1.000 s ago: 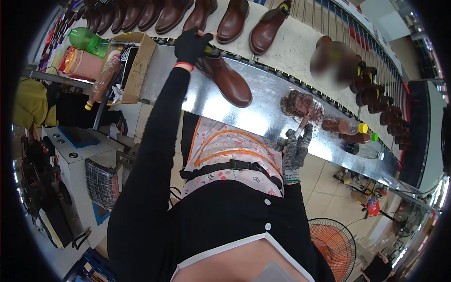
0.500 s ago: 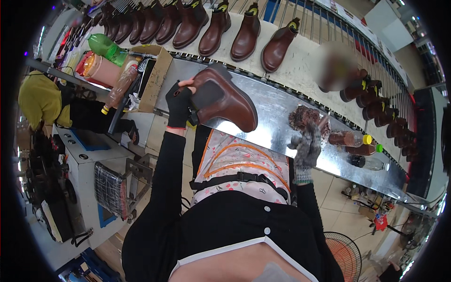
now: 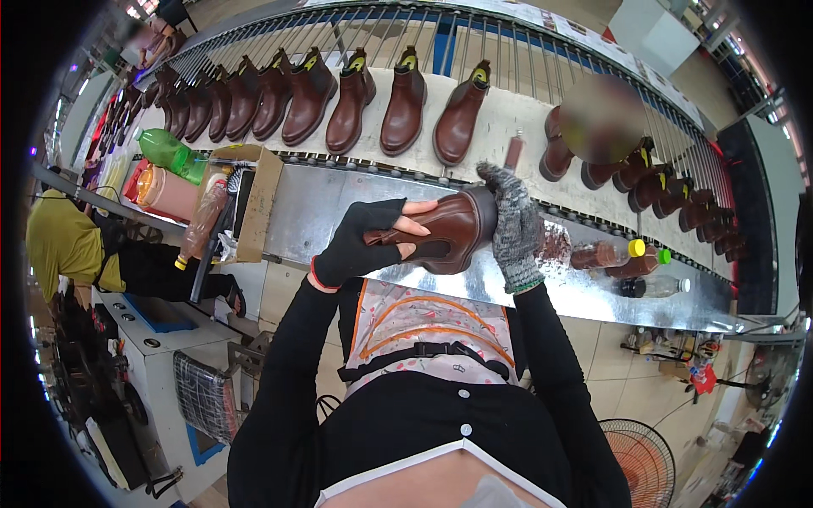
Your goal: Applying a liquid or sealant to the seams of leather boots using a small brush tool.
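Observation:
I hold a brown ankle boot (image 3: 445,227) sideways in front of me, above the shiny metal bench (image 3: 313,212). My left hand (image 3: 364,241), in a black fingerless glove, grips the boot by its elastic-sided shaft. My right hand (image 3: 512,224), in a grey knitted glove, wraps over the boot's toe end. The boot's sole faces away from me.
A row of brown boots (image 3: 339,97) stands on the conveyor (image 3: 508,118) behind the bench. Bottles (image 3: 614,254) lie at the bench's right; a cardboard box (image 3: 254,199), a green bottle (image 3: 165,152) and containers are at the left. A person in yellow (image 3: 63,241) sits at far left. A fan (image 3: 648,457) stands at lower right.
My left hand brought the boot from the bench's left toward my body. My right hand rose from the bench and closed over its toe.

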Motion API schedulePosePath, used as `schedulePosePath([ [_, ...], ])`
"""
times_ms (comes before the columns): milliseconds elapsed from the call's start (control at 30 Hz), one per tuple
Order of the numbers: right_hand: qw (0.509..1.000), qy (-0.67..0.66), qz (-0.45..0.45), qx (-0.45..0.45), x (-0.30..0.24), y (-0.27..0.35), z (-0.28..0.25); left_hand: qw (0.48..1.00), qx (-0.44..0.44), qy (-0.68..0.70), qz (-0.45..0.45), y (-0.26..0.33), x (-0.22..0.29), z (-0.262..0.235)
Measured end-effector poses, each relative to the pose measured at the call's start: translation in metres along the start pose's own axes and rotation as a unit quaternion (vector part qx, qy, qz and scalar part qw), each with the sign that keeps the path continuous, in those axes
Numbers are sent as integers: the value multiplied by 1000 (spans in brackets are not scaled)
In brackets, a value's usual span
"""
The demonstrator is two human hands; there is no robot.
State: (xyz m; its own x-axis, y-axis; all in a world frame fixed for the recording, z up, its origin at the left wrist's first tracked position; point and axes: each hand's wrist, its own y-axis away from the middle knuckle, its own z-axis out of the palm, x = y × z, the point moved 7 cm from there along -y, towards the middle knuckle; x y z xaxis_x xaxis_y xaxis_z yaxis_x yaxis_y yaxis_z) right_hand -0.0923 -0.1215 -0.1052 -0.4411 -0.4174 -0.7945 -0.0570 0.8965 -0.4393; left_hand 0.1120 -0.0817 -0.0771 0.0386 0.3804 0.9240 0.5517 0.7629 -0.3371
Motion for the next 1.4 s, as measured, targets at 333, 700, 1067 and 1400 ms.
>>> schedulePosePath([
  [333, 1000, 25, 16, 9, 0, 8, -1, 901, 169, -389, 87, -16, 22, -22],
  [700, 994, 56, -38, 81, -9, 11, -1, 797, 21, -573, 192, -50, 29, 31],
  [1067, 995, 74, -22, 63, -12, 9, 2, 811, -54, -552, 188, -54, 26, 31],
  [1400, 994, 72, -39, 72, -16, 9, 1, 809, -45, -563, 164, -55, 27, 31],
])
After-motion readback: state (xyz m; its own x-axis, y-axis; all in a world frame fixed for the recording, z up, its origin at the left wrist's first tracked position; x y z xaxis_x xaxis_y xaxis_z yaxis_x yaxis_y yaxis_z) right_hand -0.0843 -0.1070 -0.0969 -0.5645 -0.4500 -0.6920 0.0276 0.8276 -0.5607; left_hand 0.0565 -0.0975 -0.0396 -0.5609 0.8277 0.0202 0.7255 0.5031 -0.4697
